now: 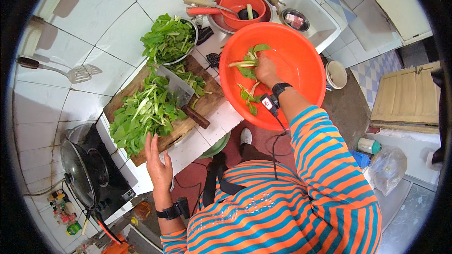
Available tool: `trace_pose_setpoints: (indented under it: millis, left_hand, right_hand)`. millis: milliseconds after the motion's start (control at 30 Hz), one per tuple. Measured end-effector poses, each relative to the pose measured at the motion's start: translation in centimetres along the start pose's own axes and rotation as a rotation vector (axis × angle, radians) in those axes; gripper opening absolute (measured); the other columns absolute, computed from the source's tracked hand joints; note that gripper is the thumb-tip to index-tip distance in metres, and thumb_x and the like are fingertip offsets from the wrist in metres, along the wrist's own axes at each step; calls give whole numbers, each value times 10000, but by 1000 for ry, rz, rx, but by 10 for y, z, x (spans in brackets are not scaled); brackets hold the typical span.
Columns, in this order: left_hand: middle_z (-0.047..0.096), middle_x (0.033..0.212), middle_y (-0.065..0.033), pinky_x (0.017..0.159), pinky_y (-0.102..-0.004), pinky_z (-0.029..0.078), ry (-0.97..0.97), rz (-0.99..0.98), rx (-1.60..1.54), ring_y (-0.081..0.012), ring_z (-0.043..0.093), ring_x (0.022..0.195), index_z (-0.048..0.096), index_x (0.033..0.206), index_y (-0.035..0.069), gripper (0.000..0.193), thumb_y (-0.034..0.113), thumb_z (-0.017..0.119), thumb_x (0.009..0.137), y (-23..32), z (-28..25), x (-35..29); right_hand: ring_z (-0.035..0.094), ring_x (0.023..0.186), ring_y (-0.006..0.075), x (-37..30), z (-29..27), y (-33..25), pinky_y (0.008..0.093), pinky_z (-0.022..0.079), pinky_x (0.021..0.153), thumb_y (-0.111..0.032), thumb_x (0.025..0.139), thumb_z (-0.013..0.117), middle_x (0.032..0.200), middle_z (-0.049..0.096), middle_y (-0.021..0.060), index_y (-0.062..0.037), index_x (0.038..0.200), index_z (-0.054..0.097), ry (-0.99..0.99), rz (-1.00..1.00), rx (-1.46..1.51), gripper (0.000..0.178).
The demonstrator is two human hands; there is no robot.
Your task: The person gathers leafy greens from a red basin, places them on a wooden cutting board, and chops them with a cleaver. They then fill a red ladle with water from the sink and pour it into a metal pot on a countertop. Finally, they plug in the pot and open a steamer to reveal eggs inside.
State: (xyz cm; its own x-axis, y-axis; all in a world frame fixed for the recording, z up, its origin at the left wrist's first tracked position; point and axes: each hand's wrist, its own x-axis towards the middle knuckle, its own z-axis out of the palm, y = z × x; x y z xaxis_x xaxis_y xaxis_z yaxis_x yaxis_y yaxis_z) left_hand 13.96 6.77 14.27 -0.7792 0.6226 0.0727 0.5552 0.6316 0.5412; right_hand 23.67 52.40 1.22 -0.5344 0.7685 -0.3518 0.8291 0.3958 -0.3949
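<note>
Inside a large orange basin (301,49), my right hand (267,71) is closed around some leafy greens (245,69). More loose greens (249,99) lie in the basin below that hand. My left hand (159,167), fingers stretched out, is at the near edge of a pile of greens (141,115) on a wooden cutting board (209,99). A cleaver (178,87) rests on the board, its wooden handle toward me, with cut greens on both sides of its blade. Behind the board stands a bowl (194,37) heaped with leafy greens.
A black stove (113,169) with a lidded wok (77,171) stands at the left. Behind the basin are a small red basin (242,0) and a white sink (325,28) with a metal bowl (305,24). A white bucket (336,75) is right of the orange basin.
</note>
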Motion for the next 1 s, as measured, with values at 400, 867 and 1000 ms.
trace_pose_setpoints:
  millis: [400, 867, 1000]
  left_hand:
    - [403, 1525, -168, 1064, -434, 444, -39, -6, -42, -390, 460, 1348, 443, 1458, 123, 663, -75, 595, 844, -7, 5, 0]
    - [453, 1478, -190, 1078, -410, 418, -252, 98, -254, -378, 463, 1341, 469, 1431, 104, 590, 21, 630, 870, 0, 46, 19]
    - [479, 1458, -156, 939, -373, 523, -225, 195, -259, -290, 606, 1161, 469, 1438, 116, 615, -34, 634, 865, 11, 49, 24]
  right_hand:
    - [611, 1133, 402, -5, 15, -7, 434, 495, 967, -146, 735, 759, 1174, 644, 257, -10, 1345, 486, -204, -244, -64, 682]
    - [636, 1100, 395, -80, 25, -16, 443, 507, 929, -133, 773, 762, 1164, 636, 291, 10, 1222, 508, -257, -58, -250, 536]
    - [642, 1078, 382, -57, 18, 10, 440, 510, 913, -77, 775, 731, 1153, 654, 255, -24, 1253, 530, -285, -244, -97, 521]
